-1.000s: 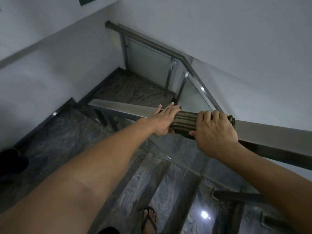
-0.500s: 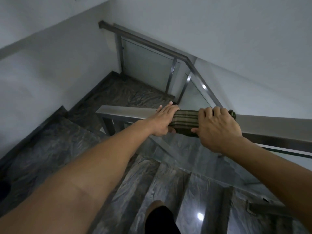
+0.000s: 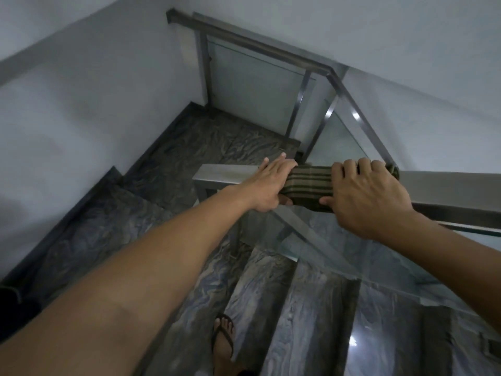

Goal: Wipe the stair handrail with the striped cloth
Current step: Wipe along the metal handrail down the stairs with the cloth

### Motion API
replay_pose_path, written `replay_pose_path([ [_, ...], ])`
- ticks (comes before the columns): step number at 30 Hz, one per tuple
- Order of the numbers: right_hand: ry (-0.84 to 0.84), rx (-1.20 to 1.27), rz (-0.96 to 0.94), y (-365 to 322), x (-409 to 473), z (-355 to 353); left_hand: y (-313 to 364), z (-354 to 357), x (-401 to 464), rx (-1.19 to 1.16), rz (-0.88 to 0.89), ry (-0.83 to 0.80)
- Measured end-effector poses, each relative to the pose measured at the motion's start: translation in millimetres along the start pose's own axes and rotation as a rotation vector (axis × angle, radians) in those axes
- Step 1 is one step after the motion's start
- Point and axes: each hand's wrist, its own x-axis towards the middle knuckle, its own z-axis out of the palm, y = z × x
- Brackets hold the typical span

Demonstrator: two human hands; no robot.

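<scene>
We worked the flat brushed-steel stair handrail w/ a folded green-and-tan striped cloth, which was draped over the rail's top face and down its near side, close to the rail's left end. Our left hand lay at the cloth's left edge, fingers stretched flat across the rail top, thumb tucked under against the cloth's lower fold. Our right hand clamped the cloth's right part, fingers curled over the rail's far edge, thumb pressing the fabric's lower hem. A bit of cloth poked out past the right knuckles.

Risks as we judged them: the rail's bare stretch left of the cloth ended in a square-cut end; a stroke carried too far could run the left fingers off that end and pitch our weight fwd. Both hands were committed to the cloth, so neither gave a true hold on the rail, and we stood in a black flip-flop sandal on glossy marbled grey stone steps. A slick tread could cost us our footing. The loose hem hanging below the rail might snag on the steel baluster post or the glass infill panel beneath, dragging the cloth out of the grip and down the stairwell.
</scene>
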Motion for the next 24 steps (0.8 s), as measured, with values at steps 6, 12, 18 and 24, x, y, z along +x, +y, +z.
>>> replay_pose_path([
  [6,0.011,0.014,-0.002,-43.8,39.6,9.5,-64.7,3.7,-13.8,0.048,0.071,0.071],
  [12,-0.046,0.033,-0.002,-78.6,68.2,14.2,-117.9,13.7,-26.4,0.104,0.212,0.174],
  [18,-0.034,0.024,0.111,-115.1,89.5,24.6,-170.4,15.2,-28.6,0.091,0.293,0.179],
  [24,-0.067,0.033,0.158,-161.1,125.9,23.6,-222.7,11.2,-37.6,0.089,0.258,0.152],
])
